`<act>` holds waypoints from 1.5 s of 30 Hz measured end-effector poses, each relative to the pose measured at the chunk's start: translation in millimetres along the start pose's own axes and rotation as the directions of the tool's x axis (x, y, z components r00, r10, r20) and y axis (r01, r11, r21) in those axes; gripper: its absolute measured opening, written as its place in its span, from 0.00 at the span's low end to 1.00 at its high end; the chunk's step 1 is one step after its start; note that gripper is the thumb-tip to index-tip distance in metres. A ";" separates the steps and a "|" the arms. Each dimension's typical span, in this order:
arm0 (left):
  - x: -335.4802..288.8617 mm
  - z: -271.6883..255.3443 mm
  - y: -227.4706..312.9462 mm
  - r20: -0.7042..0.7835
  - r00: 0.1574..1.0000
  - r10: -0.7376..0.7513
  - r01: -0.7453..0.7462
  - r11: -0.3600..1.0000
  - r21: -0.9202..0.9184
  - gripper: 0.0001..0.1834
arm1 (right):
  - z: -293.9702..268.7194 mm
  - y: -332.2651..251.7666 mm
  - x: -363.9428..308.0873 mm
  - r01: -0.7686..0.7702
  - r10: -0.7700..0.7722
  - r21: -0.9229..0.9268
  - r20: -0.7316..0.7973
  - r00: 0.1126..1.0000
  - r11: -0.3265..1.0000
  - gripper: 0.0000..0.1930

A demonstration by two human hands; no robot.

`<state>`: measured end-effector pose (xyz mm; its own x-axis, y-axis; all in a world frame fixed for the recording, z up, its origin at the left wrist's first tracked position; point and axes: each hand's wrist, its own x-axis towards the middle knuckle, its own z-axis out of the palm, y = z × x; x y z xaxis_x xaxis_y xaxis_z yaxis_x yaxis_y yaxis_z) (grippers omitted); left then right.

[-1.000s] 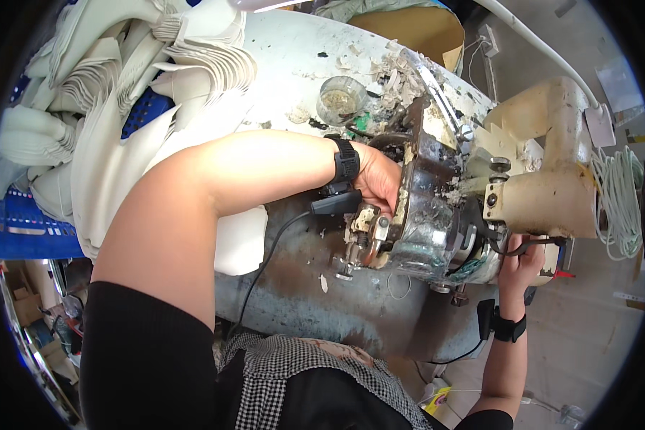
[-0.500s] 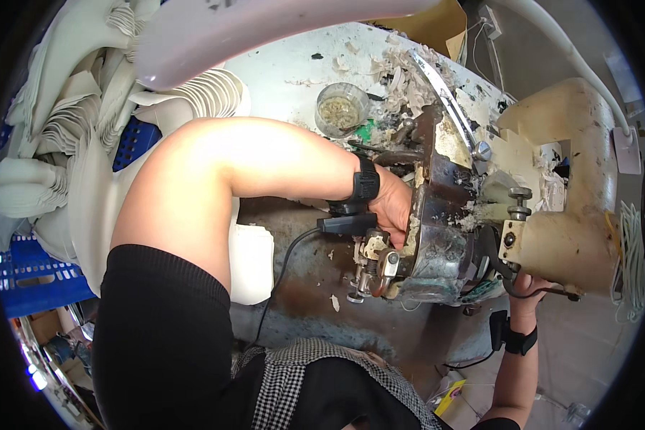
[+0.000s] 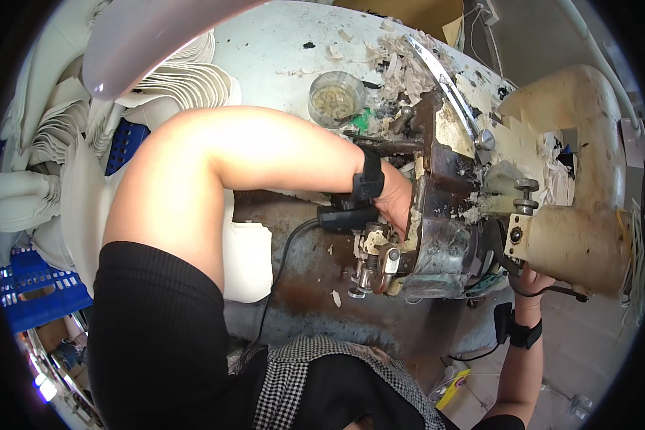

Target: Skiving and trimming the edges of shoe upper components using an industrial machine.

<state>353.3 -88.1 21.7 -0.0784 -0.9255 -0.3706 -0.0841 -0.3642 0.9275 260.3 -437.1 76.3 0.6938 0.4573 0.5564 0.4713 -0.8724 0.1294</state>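
A worn bench machine with a cream body [image 3: 580, 244] and a dark metal housing [image 3: 448, 193] stands at the right. My left hand [image 3: 395, 199] reaches into the left side of the housing, close to a small metal bracket with a screw [image 3: 388, 258]. Its fingers disappear behind the housing edge, so what they touch is hidden. My right hand [image 3: 533, 278] is raised below the machine's arm, beside a dark curved rod [image 3: 552, 289]. Its fingers are mostly covered by the machine, and I cannot tell whether they hold anything. Both wrists wear black straps.
Stacks of cream curved pieces [image 3: 186, 86] lie at the left, above a blue plastic crate [image 3: 43, 283]. A pale piece [image 3: 247, 261] rests under my left forearm. Scraps [image 3: 408, 75] and a clear cup [image 3: 336, 99] sit behind the housing. A black cable [image 3: 283, 261] crosses the table.
The whole view has shifted slightly. Both hands stay at the same places on the machine, and nothing has visibly been picked up or let go.
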 end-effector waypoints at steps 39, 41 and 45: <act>-39.6 16.4 13.8 -0.160 0.964 -0.212 0.208 0.977 -0.047 0.22 | -11.2 -30.3 31.5 -0.267 0.281 0.210 -0.040 0.959 0.941 0.16; -42.6 14.9 21.1 -0.159 0.961 -0.227 0.234 0.972 0.024 0.21 | -12.6 -28.2 30.1 -0.314 0.317 0.222 0.023 0.948 0.923 0.12; -44.4 16.1 22.4 -0.456 0.889 -0.039 0.146 0.968 0.202 0.18 | -18.2 -28.6 31.3 -0.407 0.386 0.252 0.129 0.913 0.878 0.10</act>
<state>338.9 -53.5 58.2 0.3864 -0.8562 -0.3430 -0.2936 -0.4667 0.8343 258.6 -400.9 104.9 0.8861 0.1028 0.4519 0.2684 -0.9088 -0.3195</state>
